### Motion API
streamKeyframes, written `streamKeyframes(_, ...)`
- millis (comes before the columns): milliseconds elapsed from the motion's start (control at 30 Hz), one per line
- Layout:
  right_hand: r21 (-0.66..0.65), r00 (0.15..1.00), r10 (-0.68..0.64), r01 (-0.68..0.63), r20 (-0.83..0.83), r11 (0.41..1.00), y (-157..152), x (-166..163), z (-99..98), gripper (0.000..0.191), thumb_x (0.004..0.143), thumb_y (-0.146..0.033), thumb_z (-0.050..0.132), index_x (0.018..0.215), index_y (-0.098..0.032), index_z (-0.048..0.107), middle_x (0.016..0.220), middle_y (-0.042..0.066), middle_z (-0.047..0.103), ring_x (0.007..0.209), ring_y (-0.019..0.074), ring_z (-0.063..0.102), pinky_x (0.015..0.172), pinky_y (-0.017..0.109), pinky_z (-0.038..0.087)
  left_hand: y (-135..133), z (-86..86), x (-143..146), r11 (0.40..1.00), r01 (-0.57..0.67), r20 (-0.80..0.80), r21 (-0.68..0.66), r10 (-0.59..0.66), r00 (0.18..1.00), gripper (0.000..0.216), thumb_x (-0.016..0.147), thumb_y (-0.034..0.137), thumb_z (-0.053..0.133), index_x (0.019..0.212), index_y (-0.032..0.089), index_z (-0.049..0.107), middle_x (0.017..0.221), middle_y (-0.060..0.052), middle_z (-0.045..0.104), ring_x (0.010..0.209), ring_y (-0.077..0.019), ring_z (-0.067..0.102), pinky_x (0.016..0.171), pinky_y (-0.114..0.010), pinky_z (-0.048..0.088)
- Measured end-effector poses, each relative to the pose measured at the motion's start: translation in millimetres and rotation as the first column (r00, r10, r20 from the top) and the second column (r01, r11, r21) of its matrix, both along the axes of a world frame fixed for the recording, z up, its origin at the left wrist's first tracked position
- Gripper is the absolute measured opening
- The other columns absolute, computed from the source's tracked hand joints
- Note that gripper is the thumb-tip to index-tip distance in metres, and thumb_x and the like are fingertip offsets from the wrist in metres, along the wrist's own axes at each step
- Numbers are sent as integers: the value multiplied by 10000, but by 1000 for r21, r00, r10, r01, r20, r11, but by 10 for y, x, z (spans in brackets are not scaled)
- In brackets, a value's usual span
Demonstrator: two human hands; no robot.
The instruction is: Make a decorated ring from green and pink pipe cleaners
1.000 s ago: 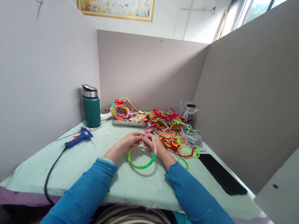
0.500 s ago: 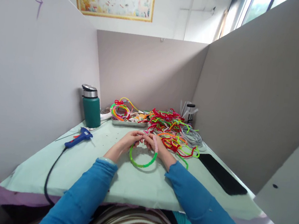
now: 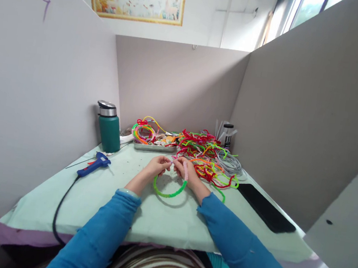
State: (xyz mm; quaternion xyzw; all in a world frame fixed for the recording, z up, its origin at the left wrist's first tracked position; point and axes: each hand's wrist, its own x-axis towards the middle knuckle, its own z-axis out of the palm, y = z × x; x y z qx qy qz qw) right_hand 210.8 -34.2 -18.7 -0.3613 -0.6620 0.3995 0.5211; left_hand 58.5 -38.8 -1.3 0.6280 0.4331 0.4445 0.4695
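Between my hands hangs a fuzzy ring (image 3: 170,195), green along the bottom and left, pale pink on its right side. My left hand (image 3: 158,166) pinches the ring near its top left. Close beside it, my right hand (image 3: 182,168) is closed on the pink end at the top. The fingertips of both hands almost meet there, and they hide how the ends of the ring lie. The ring is held a little above the pale green tabletop (image 3: 162,225).
A heap of coloured fuzzy stems (image 3: 202,148) lies behind my right hand, beside a grey wire coil (image 3: 229,163). A metal tray (image 3: 155,148) holds small pieces and coloured rings (image 3: 144,133). Left are a blue glue gun (image 3: 94,165) and a green bottle (image 3: 109,133); right, a black slab (image 3: 266,208).
The ring has shifted slightly left and up. My fingertips have moved a little around its top, while both arms stay nearly where they were.
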Motion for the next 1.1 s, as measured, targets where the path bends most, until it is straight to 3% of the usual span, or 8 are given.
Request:
streamKeyframes(333,-27,999,18,-19,-36,999,43,0,-42,349,690,-507,619,663,-173,521,546,-19,505,440,83,385,407,222,278,31,-39,-54,996,43,-3,-83,-43,999,322,690,432,646,703,115,586,581,-3,554,390,-42,377,376,-198,242)
streamKeyframes(567,-30,995,75,-77,-61,997,85,10,-78,328,693,-478,625,681,-161,540,543,-24,502,447,80,392,410,216,275,27,-29,-87,991,75,-3,-114,-76,997,318,671,423,672,644,121,578,457,36,449,374,-47,344,383,-207,217)
streamKeyframes(900,8,995,88,-87,-54,996,72,9,-76,295,712,-449,611,678,-166,536,532,-30,495,454,80,389,438,214,294,70,-77,-115,947,223,104,-232,-204,973,322,654,405,694,655,129,528,499,48,419,375,-31,321,374,-198,199)
streamKeyframes(1100,1,997,56,-56,-57,998,91,-22,-83,280,725,-437,599,707,-165,535,556,-34,507,451,76,393,434,207,302,65,-76,-92,970,159,98,-184,-142,985,357,644,442,692,661,132,518,515,55,407,380,-20,295,371,-187,186)
